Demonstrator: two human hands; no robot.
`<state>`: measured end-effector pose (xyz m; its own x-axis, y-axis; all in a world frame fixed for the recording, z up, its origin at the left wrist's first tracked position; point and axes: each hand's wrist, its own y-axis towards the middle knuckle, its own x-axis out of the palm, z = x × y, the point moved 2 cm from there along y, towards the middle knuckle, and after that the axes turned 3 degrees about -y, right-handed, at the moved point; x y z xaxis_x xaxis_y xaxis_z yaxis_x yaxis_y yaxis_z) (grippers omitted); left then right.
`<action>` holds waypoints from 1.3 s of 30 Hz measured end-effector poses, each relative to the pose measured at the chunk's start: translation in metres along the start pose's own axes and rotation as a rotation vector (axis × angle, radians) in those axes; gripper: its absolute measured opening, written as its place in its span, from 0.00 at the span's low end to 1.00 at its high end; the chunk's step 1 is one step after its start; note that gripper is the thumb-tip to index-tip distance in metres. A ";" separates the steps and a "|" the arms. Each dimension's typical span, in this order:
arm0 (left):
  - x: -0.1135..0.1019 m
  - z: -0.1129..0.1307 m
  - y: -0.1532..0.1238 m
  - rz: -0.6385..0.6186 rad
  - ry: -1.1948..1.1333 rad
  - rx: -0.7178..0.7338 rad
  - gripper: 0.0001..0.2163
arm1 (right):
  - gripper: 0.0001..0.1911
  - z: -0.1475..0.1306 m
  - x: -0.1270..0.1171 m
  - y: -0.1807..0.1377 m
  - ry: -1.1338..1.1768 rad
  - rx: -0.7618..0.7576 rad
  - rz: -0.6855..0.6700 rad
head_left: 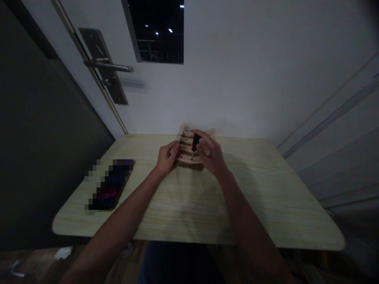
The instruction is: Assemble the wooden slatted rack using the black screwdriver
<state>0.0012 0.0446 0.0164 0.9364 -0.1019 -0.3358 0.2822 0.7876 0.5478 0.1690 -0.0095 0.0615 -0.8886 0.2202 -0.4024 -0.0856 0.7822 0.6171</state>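
A small slatted wooden piece [187,159] sits near the back edge of the table. My left hand [167,157] is closed on its left side, thumb bent over the wood. In my right hand [211,153] is a short screwdriver with a black handle [196,141], held between the fingers. Its metal shaft points down, and the tip is at the slat nearest me. Small dark holes or screw heads show along the slats. My right fingers partly hide the right side of the wooden piece.
The pale wood-grain table [189,213] has rounded front corners. A phone [114,185], partly blurred out, lies at its left. Behind the table stands a white door [237,79] with a metal lever handle [112,67] and a dark window [160,31].
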 end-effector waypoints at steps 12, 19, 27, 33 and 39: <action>0.000 0.000 0.001 0.002 0.013 0.012 0.18 | 0.17 0.003 0.001 0.001 -0.150 0.011 0.146; 0.000 0.000 0.001 -0.005 0.014 0.017 0.19 | 0.22 0.002 0.001 -0.001 -0.019 0.021 -0.015; -0.001 0.000 0.001 -0.005 0.022 0.013 0.19 | 0.19 0.007 0.006 0.001 -0.047 0.068 0.097; -0.001 0.002 0.001 -0.004 0.017 0.018 0.19 | 0.23 -0.002 0.003 -0.001 -0.209 0.024 -0.027; 0.000 0.001 0.001 -0.005 0.000 0.019 0.18 | 0.22 0.003 0.004 -0.001 -0.059 0.033 0.001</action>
<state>0.0012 0.0448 0.0173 0.9349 -0.1060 -0.3388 0.2911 0.7751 0.5608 0.1667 -0.0080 0.0574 -0.8603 0.2541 -0.4420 -0.0694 0.8005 0.5953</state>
